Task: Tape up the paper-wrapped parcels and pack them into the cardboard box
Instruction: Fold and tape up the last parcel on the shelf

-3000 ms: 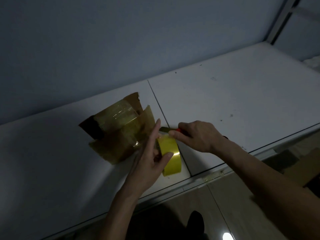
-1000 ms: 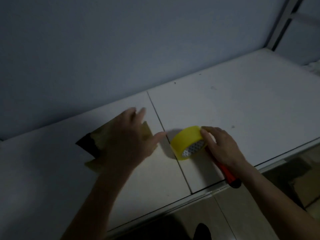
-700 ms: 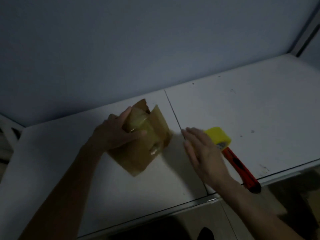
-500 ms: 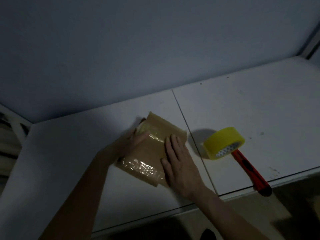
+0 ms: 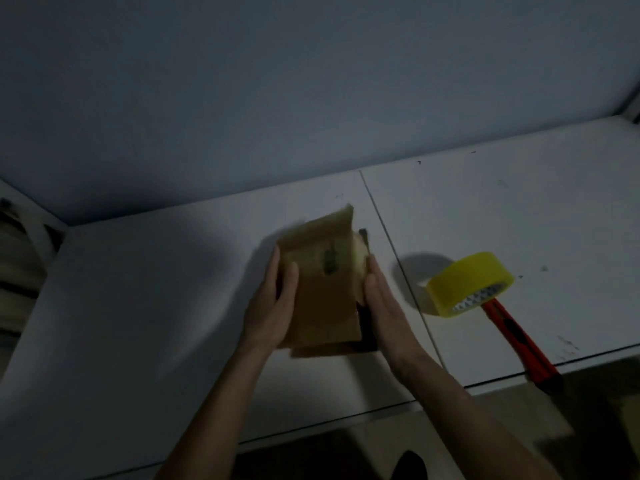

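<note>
- The white tabletop (image 5: 173,306), made of panels meeting at a thin seam, carries everything in view; it runs back to a plain grey wall (image 5: 277,81).
- The brown paper-wrapped parcel (image 5: 322,282) sits near the table's middle, just left of the seam, tilted up between the two hands with its long axis running away from the person. A glossy taped patch shows at its far right corner, and a dark edge shows along its right side.
- The left hand (image 5: 273,306) holds the parcel's left edge, thumb curled onto the top face and fingers behind.
- The right hand (image 5: 381,303) lies flat against the parcel's right side, fingers straight and together, pressing inward.
- The roll of yellow tape (image 5: 467,282) stands well to the right of the seam, nearer the right hand.
- The red-handled utility knife (image 5: 519,344) lies beside the roll, its handle reaching the table's front edge.
- No cardboard box is in view, so packing probably means carrying the parcel off the table.
</note>
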